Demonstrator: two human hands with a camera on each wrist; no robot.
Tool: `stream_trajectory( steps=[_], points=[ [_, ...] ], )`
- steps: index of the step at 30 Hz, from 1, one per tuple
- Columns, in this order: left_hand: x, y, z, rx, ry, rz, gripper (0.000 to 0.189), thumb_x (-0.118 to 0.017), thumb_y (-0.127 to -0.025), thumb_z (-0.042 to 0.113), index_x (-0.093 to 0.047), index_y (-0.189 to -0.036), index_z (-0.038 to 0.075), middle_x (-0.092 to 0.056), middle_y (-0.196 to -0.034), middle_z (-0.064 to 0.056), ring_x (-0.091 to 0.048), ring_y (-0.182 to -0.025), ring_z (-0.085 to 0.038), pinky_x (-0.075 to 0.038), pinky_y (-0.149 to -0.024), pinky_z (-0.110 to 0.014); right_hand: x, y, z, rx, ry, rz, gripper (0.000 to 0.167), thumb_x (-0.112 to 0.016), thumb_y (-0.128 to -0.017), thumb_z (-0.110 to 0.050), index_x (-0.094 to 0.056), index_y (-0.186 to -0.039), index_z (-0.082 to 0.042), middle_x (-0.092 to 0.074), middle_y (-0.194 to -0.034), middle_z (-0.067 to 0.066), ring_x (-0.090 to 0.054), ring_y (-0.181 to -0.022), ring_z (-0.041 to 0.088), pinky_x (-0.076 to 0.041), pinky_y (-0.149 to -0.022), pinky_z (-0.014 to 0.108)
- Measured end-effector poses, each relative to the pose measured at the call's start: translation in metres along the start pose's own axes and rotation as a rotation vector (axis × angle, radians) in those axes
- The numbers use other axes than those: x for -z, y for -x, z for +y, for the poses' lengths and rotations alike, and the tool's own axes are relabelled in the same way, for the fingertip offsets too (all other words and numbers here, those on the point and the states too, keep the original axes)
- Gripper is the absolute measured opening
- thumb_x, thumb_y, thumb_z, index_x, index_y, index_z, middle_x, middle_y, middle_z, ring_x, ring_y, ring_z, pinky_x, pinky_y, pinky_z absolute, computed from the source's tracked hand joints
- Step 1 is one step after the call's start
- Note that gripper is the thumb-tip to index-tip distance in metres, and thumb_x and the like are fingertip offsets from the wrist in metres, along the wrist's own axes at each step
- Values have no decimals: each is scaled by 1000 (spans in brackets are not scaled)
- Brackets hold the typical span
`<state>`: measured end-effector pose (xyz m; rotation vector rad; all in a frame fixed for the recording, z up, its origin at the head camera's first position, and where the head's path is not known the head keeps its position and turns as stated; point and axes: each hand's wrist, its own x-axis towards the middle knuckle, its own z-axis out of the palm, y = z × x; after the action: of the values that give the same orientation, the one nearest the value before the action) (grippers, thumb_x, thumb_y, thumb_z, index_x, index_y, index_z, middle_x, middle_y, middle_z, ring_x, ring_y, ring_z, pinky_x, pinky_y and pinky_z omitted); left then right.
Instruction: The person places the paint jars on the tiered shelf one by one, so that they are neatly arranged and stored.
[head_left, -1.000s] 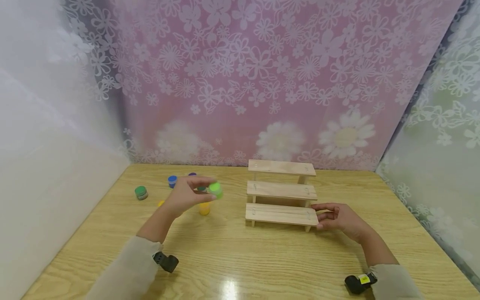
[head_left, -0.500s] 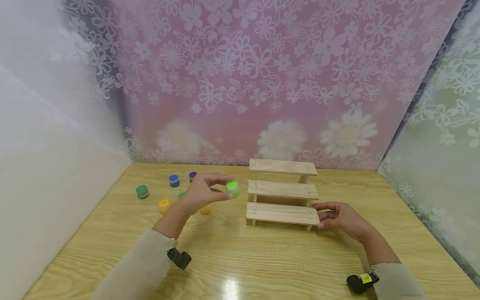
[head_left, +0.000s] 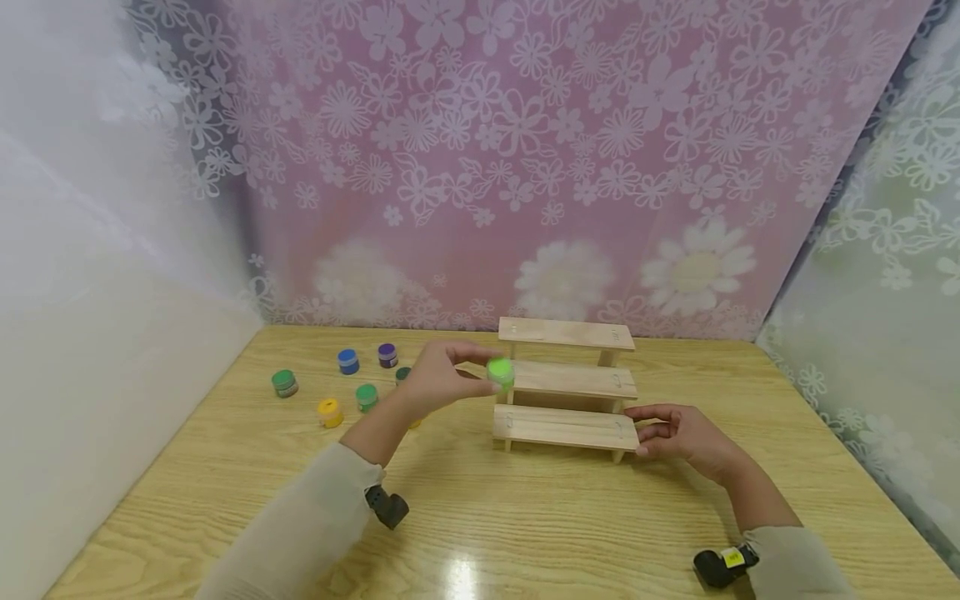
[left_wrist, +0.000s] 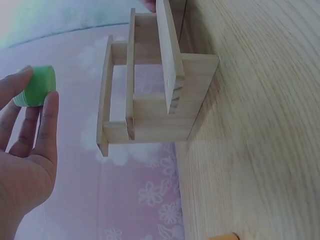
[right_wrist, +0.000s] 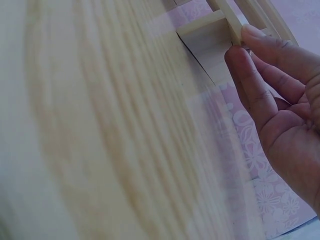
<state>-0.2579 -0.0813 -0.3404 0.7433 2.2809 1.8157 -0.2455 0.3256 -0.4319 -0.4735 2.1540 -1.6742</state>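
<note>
Left hand (head_left: 442, 377): thumb and fingers pinch the light-green jar (head_left: 500, 373).
Right hand (head_left: 678, 437): holds the right end of the wooden stand's (head_left: 566, 425) bottom step between thumb and fingers.
Light-green jar: held in the air near the stand's left end, apart from the steps in the left wrist view.
Done: one jar lifted; none seen on a step.
Left: setting it down, seemingly; other jars, including the blue jar (head_left: 348, 362) and purple jar (head_left: 387, 355), stand on the table (head_left: 540, 517).
</note>
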Motion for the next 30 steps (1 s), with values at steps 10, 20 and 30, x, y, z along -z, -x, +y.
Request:
stream_trajectory(
  steps=[10, 20, 30],
  points=[
    [-21, -18, 2, -50, 13, -12, 42, -83, -78, 8, -72, -119, 10, -67, -113, -5, -64, -102, -21, -58, -78, -33, -1, 2, 0, -8, -2, 5, 63, -71, -88, -2, -40, -140, 13, -65, -110, 14, -66, -97, 19, -57, -83, 38],
    [-41, -36, 3, -100, 11, -10, 41, -83, -78, 8, -72, -117, 9, -69, -107, -1, -63, -102, -24, -59, -74, -32, 0, 1, 1, -12, 5, 18, 62, -72, -87, -3, -42, -140, 12, -62, -111, 13, -65, -94, 18, -57, -83, 38],
    [-62, -56, 6, -71, -70, 66, 37, -85, -77, 13, -75, -113, 18, -70, -102, 6, -63, -98, -12, -57, -71, -28, -1, 2, 1, -7, 21, 23, 64, -73, -87, -4, -42, -140, 13, -64, -108, 14, -65, -94, 19, -57, -82, 38]
  ],
)
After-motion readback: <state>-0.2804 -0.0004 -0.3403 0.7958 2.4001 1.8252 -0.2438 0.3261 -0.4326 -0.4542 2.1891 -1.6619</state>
